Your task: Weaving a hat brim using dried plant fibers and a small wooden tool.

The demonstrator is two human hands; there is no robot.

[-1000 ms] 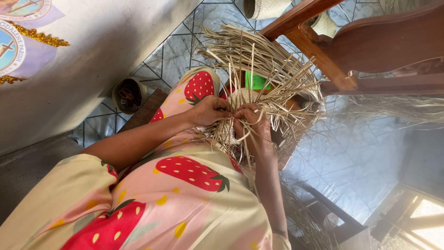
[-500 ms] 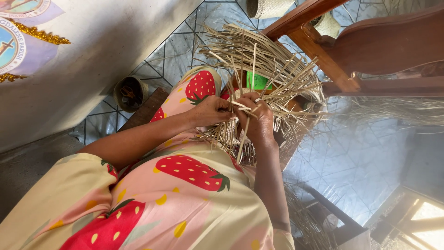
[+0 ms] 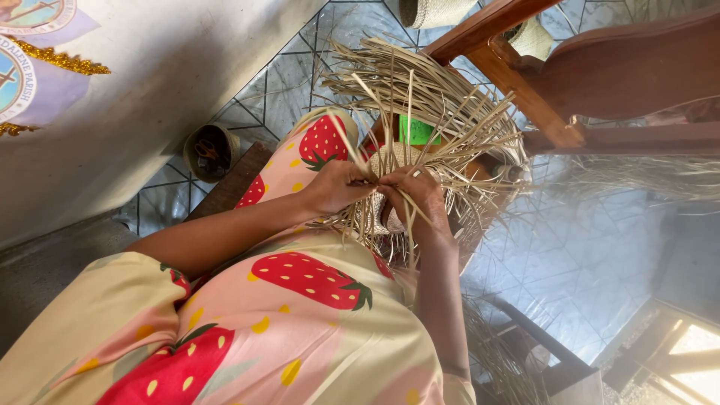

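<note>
A pale plastered wall (image 3: 172, 82) filled the upper left of the frame, with a small round container (image 3: 212, 150) on the grey tiled floor (image 3: 592, 262) at its foot. At centre, the left hand (image 3: 339, 186) pinched strips of the half-woven pale straw piece (image 3: 420, 127), which rested over the lap of a strawberry-print dress (image 3: 300, 300). Just right of it, touching the weave, the right hand (image 3: 416, 196) closed its fingers on loose strands. A brown wooden chair (image 3: 600, 82) stood at upper right.
</note>
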